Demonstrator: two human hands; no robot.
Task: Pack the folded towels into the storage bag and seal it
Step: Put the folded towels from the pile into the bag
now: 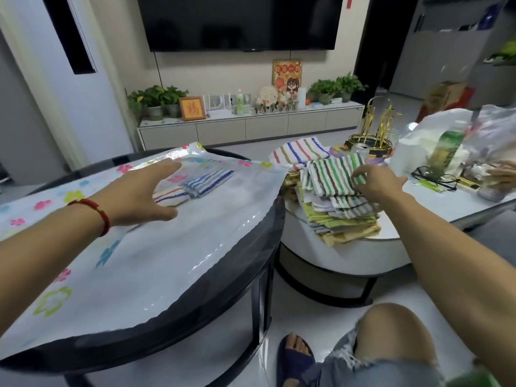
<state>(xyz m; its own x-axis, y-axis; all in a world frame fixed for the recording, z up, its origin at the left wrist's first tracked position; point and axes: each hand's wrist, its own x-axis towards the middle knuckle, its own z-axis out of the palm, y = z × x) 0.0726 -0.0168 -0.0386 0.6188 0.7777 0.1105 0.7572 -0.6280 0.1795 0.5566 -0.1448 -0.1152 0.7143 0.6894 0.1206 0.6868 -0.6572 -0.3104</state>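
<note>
A clear storage bag [156, 263] printed with coloured flowers lies flat over the round black table [251, 263]. Two folded striped towels [195, 187] show through the plastic inside it. My left hand [142, 191] rests open on top of the bag, just left of those towels. On the white table [363, 255] to the right stands a stack of folded towels [340, 216]. My right hand [374, 184] pinches the green-striped towel [332, 174] on top of that stack. Another towel with red, brown and blue stripes [300, 152] lies behind the stack.
A gold rack [377, 127], a can [360, 149], plastic bags [446, 146] and glasses [435, 174] crowd the white table's far right, where another person's hand [502, 174] holds something. My knee [391, 331] and sandalled foot [296, 356] sit below. A TV cabinet [251, 127] lines the back wall.
</note>
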